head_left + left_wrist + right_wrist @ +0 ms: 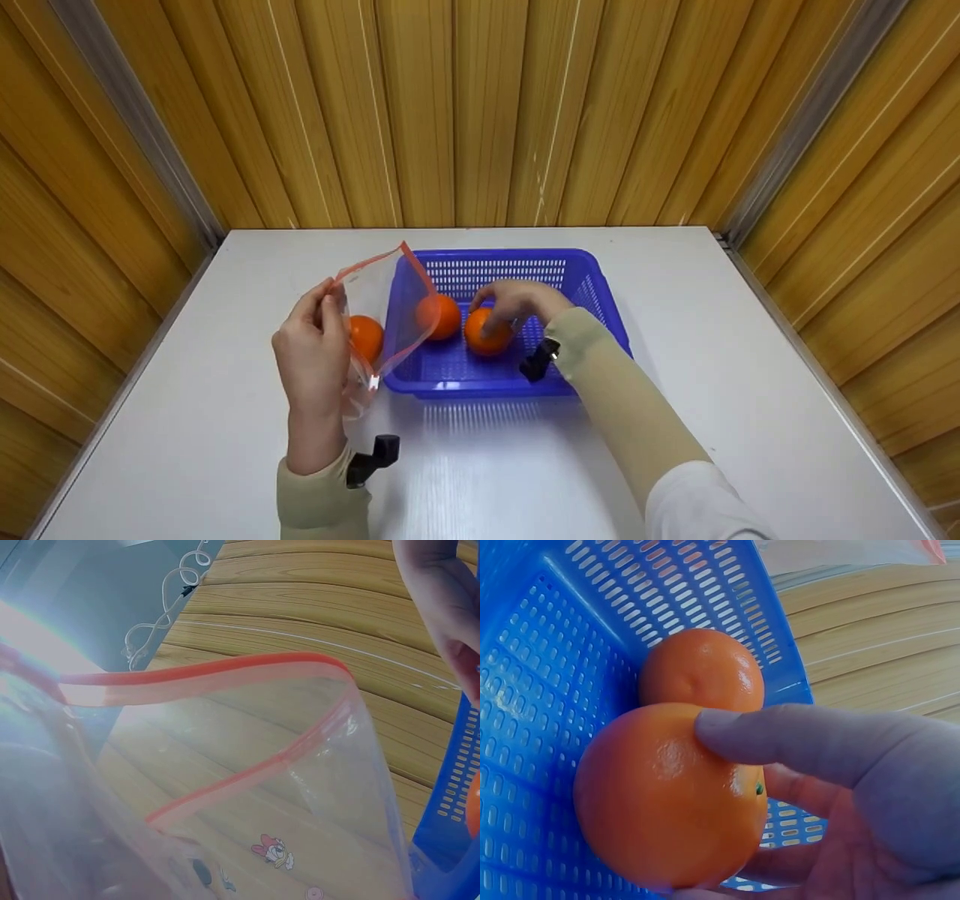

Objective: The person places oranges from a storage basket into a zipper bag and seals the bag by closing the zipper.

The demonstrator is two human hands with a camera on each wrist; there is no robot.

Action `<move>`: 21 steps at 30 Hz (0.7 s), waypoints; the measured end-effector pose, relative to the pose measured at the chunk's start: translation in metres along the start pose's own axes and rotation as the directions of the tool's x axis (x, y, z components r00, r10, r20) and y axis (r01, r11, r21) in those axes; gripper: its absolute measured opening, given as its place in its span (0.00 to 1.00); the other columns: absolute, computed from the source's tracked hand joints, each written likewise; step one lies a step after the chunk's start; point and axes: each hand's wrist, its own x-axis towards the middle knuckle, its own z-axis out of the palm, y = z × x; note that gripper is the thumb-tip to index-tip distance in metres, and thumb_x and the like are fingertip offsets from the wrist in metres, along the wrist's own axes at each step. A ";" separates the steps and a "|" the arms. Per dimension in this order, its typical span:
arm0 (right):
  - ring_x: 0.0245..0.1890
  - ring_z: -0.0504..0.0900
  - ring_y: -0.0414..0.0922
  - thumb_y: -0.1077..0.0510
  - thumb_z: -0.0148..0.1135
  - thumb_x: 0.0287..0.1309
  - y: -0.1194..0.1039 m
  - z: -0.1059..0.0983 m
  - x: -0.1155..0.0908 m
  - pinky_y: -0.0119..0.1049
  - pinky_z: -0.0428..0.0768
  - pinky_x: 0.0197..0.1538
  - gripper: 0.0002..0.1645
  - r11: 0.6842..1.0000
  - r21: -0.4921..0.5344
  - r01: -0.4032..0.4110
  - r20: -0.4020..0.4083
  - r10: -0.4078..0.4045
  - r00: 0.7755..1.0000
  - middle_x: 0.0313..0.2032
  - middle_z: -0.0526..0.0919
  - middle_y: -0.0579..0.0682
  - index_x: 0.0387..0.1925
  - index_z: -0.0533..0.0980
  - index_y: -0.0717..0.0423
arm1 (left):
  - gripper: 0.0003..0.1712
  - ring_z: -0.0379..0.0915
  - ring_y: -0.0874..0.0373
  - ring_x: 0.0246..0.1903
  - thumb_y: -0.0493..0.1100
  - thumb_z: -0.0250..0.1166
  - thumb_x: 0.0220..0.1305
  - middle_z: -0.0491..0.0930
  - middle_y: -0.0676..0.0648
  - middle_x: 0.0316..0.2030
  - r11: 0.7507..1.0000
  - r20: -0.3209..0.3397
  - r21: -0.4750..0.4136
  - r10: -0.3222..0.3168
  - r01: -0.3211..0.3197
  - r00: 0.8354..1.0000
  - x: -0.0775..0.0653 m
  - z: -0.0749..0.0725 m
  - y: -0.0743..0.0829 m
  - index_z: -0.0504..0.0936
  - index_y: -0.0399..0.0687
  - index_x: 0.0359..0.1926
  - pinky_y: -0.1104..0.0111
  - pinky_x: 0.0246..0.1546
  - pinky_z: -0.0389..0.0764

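Observation:
My left hand [313, 356] pinches the rim of a clear zip bag [330, 765] with a red edge and small cartoon prints. The bag's mouth gapes toward the basket, and one orange [365, 337] shows inside it. In the blue plastic basket [495, 388], my right hand [517, 301] grips a second orange [667, 802], thumb on top and fingers curled beneath. Another orange [705, 671] lies beside it against the basket's left wall, partly seen through the bag in the head view.
The basket stands on a white table [187, 420]. Yellow wood-patterned panels [487, 112] rise behind the table and on both sides. A coiled white cable [169, 607] hangs beyond the panels in the left wrist view.

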 end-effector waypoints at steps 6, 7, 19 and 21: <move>0.52 0.80 0.53 0.59 0.72 0.56 0.002 -0.003 -0.004 0.50 0.86 0.58 0.30 0.998 0.030 0.055 -0.016 -0.054 0.998 0.59 0.77 0.57 0.62 0.78 0.43 | 0.18 0.85 0.41 0.55 0.37 0.57 0.77 0.86 0.35 0.55 1.000 0.001 0.000 0.000 0.000 1.000 0.000 0.000 0.001 0.82 0.33 0.61 0.58 0.51 0.85; 0.51 0.79 0.52 0.59 0.72 0.56 0.003 -0.004 -0.005 0.51 0.86 0.58 0.31 0.997 0.037 0.068 -0.016 -0.068 0.998 0.59 0.77 0.58 0.62 0.78 0.44 | 0.18 0.85 0.41 0.55 0.37 0.58 0.76 0.86 0.35 0.55 1.000 -0.004 0.000 0.007 -0.007 1.000 0.000 0.001 0.000 0.82 0.33 0.60 0.58 0.51 0.85; 0.57 0.78 0.53 0.58 0.73 0.57 0.010 -0.014 -0.017 0.43 0.88 0.54 0.30 0.970 0.184 0.157 -0.080 -0.145 0.986 0.62 0.78 0.57 0.62 0.78 0.38 | 0.17 0.85 0.42 0.54 0.36 0.58 0.76 0.87 0.36 0.54 1.000 -0.019 0.002 0.020 -0.020 1.000 0.000 0.002 -0.001 0.82 0.33 0.60 0.61 0.49 0.85; 0.59 0.78 0.54 0.57 0.73 0.57 0.011 -0.015 -0.020 0.44 0.88 0.55 0.31 0.959 0.221 0.177 -0.093 -0.159 0.983 0.63 0.78 0.57 0.62 0.78 0.38 | 0.18 0.85 0.42 0.55 0.37 0.58 0.76 0.86 0.36 0.54 1.000 -0.016 0.001 0.013 -0.013 1.000 0.000 0.002 -0.001 0.82 0.33 0.60 0.61 0.49 0.85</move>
